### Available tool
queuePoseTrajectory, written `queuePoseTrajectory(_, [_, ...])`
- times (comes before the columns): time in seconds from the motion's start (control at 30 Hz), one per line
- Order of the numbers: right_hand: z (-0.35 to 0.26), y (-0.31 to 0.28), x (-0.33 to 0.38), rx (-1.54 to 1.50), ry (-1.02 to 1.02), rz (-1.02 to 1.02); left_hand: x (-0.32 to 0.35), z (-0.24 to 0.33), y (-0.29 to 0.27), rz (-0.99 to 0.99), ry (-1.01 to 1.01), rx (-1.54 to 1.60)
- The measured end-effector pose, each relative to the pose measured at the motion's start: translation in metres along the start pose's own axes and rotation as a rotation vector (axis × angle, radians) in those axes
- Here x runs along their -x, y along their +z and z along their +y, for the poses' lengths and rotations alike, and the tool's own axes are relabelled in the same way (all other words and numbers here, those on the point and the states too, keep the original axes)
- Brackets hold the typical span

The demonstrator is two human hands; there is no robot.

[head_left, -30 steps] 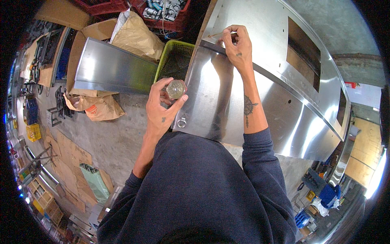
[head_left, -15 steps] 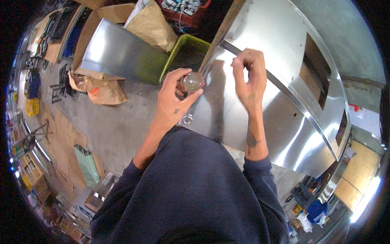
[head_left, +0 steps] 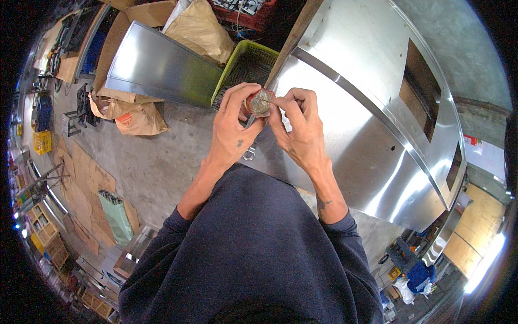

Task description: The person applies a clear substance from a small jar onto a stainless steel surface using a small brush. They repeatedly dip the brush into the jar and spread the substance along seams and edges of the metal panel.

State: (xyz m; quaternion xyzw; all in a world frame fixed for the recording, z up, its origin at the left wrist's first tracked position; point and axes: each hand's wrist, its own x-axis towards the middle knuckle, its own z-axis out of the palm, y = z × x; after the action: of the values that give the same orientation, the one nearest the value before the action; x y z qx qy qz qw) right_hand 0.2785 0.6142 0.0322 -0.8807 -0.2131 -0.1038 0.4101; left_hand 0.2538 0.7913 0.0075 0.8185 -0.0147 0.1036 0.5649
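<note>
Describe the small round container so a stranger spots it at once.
Start at the big shiny metal sheet. By its left edge, the left hand grips a small round container, the right hand at its top. Unlike the yellow-green basket beyond, it is round and glassy-topped, with a reddish edge.

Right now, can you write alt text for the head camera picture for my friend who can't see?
A person's left hand holds a round container, and the right hand pinches what looks like a thin stick at its top. Close by are a shiny metal panel and a green basket.
</note>
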Motion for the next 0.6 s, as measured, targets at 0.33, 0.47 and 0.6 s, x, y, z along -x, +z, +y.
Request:
queuePoseTrajectory(0.33, [0.056,-0.031,-0.051,-0.187,0.096,0.393,0.004,-0.01,0.007,0.019,-0.095,0.055])
queuePoseTrajectory(0.47, [0.116,-0.035,-0.087,-0.121,0.107,0.387,0.006,-0.005,0.004,0.007,-0.103,0.057])
queuePoseTrajectory(0.6, [0.125,-0.032,-0.098,-0.206,0.187,0.306,0.006,-0.003,0.002,-0.006,-0.098,0.039])
